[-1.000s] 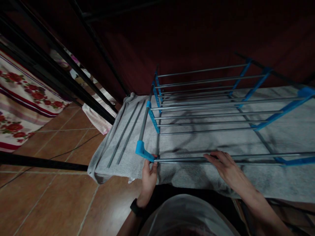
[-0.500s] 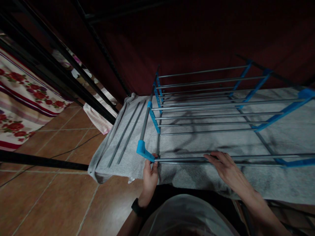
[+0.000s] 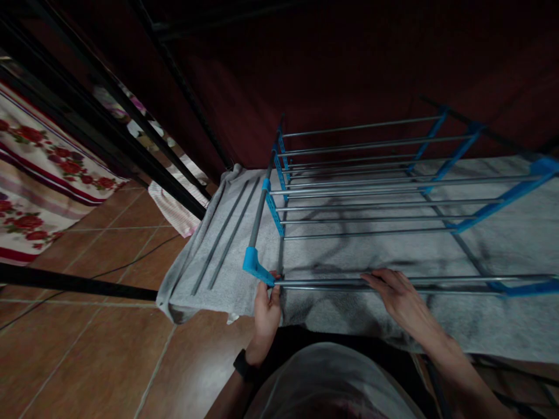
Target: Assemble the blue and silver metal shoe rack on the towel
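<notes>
A rack point(image 3: 388, 221) of grey metal tubes and blue plastic parts lies on a grey blanket. At its near left corner, my left hand point(image 3: 267, 305) is closed around the end of a blue corner connector point(image 3: 257, 269), where a tube joins it. My right hand point(image 3: 395, 294) grips a long metal tube point(image 3: 323, 282) along the near side, thumb and fingers closed on it. A second tube runs just below, close alongside. The fingertips of both hands are partly hidden behind the tubes.
Two loose grey tubes point(image 3: 227, 238) lie on the blanket point(image 3: 187, 291) at the left. Black metal posts point(image 3: 87, 105) stand on the left, before a floral cloth point(image 3: 48, 174). A dark red panel point(image 3: 349, 70) closes off the back. A cable point(image 3: 117, 270) crosses the tiled floor.
Almost nothing differs. Both hands keep their places on the rack, and the view has shifted very slightly.
</notes>
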`<state>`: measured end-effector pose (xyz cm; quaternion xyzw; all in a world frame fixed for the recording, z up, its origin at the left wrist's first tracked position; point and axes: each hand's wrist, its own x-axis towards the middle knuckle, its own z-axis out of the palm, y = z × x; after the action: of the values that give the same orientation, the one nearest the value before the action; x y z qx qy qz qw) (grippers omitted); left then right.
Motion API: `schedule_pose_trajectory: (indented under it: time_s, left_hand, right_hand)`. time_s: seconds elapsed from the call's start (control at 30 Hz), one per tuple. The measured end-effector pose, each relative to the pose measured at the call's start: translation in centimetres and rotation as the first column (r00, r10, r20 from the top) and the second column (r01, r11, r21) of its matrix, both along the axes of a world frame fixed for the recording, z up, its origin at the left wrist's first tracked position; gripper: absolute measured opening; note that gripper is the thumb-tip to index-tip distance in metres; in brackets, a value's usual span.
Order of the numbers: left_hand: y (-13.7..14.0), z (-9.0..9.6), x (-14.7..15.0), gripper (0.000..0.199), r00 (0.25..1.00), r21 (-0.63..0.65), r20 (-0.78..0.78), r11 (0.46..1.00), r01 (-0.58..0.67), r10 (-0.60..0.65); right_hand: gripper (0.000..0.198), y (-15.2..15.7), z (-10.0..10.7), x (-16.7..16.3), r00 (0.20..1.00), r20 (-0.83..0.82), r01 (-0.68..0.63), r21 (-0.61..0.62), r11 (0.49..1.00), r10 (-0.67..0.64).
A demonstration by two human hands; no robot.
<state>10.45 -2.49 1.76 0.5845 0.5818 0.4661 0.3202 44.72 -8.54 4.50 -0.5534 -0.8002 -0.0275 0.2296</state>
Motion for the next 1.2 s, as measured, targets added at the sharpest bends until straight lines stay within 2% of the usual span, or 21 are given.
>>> schedule_pose_trajectory:
  time_s: [0.27, 0.63, 0.93, 1.2]
  left_hand:
    - [0.0, 0.2, 0.1, 0.032, 1.0, -0.026, -0.022, 1.0, -0.017, 0.017]
    - [-0.1, -0.3, 0.2, 0.034, 0.999, -0.014, 0.008, 0.999, -0.044, 0.044]
    - [-0.2, 0.1, 0.3, 0.033, 0.999, -0.021, 0.023, 0.999, -0.032, 0.033]
    - [-0.2, -0.1, 0.4, 0.033, 0.998, -0.024, 0.033, 0.998, -0.05, 0.051]
  right_hand:
    - [0.048, 0.4, -0.4, 0.5, 0.998, -0.058, 0.03, -0.025, 0.999, -0.031]
    - [0.051, -0.2, -1.3, 0.6, 1.0, -0.009, 0.024, -0.035, 0.999, -0.024]
    - [0.053, -0.2, -1.4, 0.4, 1.0, 0.025, 0.011, -0.015, 1.0, -0.01]
    - [0.047, -0.2, -1.1, 0.3, 0.998, -0.055, 0.019, -0.013, 1.0, -0.019]
